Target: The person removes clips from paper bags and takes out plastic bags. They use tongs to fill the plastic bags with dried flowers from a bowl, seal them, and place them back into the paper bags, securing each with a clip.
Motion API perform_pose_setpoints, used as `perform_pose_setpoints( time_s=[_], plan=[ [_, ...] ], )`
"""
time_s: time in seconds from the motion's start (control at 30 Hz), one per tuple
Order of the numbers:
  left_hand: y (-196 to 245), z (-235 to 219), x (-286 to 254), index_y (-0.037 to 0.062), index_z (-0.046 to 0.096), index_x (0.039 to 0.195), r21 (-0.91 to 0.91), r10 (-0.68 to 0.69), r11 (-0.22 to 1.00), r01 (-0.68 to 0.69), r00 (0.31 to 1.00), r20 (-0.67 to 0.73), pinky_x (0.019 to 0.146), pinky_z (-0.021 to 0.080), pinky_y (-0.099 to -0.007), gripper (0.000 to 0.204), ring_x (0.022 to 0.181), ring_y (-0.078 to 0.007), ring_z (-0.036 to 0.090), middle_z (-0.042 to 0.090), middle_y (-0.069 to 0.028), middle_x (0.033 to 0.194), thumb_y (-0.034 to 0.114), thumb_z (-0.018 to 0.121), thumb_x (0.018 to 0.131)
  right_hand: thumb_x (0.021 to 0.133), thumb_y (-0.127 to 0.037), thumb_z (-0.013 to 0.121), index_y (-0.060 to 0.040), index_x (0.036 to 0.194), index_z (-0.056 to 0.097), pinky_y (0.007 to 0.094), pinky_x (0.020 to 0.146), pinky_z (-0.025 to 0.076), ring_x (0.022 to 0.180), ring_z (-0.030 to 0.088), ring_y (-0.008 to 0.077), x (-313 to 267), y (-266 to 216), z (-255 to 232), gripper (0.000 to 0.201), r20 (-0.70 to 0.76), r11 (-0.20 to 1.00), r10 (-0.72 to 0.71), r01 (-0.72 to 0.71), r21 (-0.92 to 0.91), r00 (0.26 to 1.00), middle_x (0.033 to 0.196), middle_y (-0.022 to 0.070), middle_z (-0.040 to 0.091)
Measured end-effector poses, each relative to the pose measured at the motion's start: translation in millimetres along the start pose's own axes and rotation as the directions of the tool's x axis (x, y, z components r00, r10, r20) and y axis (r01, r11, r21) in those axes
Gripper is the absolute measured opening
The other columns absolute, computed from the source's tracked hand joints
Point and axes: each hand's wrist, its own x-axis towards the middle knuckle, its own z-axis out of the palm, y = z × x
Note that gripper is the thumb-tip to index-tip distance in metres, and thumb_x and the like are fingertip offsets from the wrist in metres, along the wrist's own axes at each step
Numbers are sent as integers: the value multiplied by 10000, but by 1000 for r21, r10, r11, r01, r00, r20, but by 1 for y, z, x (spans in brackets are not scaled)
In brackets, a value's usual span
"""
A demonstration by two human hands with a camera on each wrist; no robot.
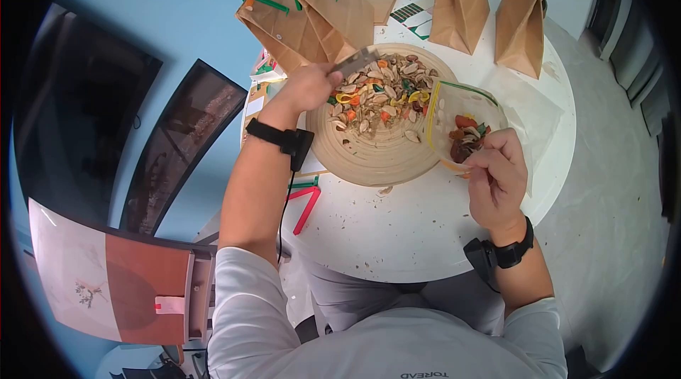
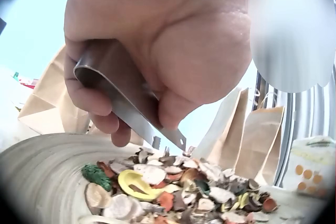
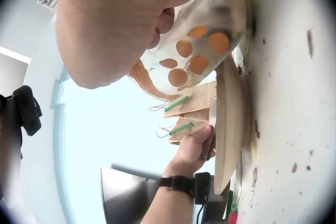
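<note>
Left hand (image 1: 310, 88) pinches metal tongs (image 1: 357, 62) over mixed pieces (image 1: 386, 106) on a round tray (image 1: 383, 166); right hand (image 1: 499, 182) grips a partly filled bag (image 1: 464, 101) at its edge. Picking appears under way; the next grab calls for lowering the tongs' parted tips.

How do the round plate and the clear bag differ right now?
The plate is opaque and ringed; the bag is see-through with orange dots. The plate lies flat on the table, while the right hand grips the bag. The plate bears a broad heap; the bag holds a smaller batch. Both loads are multicoloured.
</note>
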Motion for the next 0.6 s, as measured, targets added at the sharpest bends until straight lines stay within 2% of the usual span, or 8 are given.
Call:
perform_pose_setpoints(
  time_s=[0.03, 0.23, 0.33, 0.43, 0.53, 0.6],
  plan=[
    [2, 0, 3, 18, 701, 1275, 13, -31, 999, 30, 997, 77, 965, 519, -476, 400, 1118, -433, 679, 730, -257, 1153, 330, 556, 1070, 728, 143, 559, 23, 856, 687, 260, 579, 382, 722, 489, 168, 1, 0, 0, 217, 4, 1000, -7, 7, -8, 1000, 942, 102, 501],
    [-1, 7, -29, 17, 696, 1294, -120, 38, 992, -25, 994, 105, 994, 505, -459, 389, 1150, -421, 673, 729, -261, 1183, 305, 549, 1079, 717, 134, 561, 17, 850, 687, 270, 604, 397, 741, 498, 188, 0, -2, -1, 218, 25, 1000, 0, 1, -27, 1000, 939, 111, 501],
    [-8, 12, -49, 1, 689, 1298, -96, 177, 980, -176, 984, -6, 995, 505, -459, 380, 1150, -421, 672, 728, -265, 1175, 279, 558, 1074, 725, 134, 565, 15, 850, 687, 277, 623, 408, 751, 502, 198, 1, -3, 0, 211, 28, 1000, 20, -19, -25, 999, 930, 112, 500],
    [-13, 5, -71, -13, 674, 1318, -196, 207, 956, -218, 975, -75, 981, 511, -463, 388, 1141, -443, 667, 721, -270, 1188, 263, 567, 1068, 734, 136, 569, 14, 852, 688, 286, 637, 419, 763, 508, 207, -1, -2, 1, 207, 17, 1000, 14, -14, -28, 1000, 922, 114, 503],
    [-13, -6, -99, -35, 681, 1255, -92, -8, 996, -10, 981, -193, 951, 515, -488, 371, 1107, -468, 661, 715, -281, 1160, 262, 559, 1069, 741, 138, 573, 13, 856, 689, 292, 648, 426, 776, 512, 214, 0, -2, 0, 206, 21, 1000, 11, -11, -24, 1000, 918, 116, 506],
    [-13, -3, -108, -31, 676, 1275, 18, -86, 996, 90, 984, -155, 952, 517, -481, 361, 1100, -475, 659, 707, -286, 1161, 244, 571, 1066, 743, 139, 576, 13, 859, 691, 294, 653, 428, 784, 515, 218, 0, -3, 0, 207, 26, 1000, 6, -6, -26, 1000, 916, 117, 507]
  ],
)
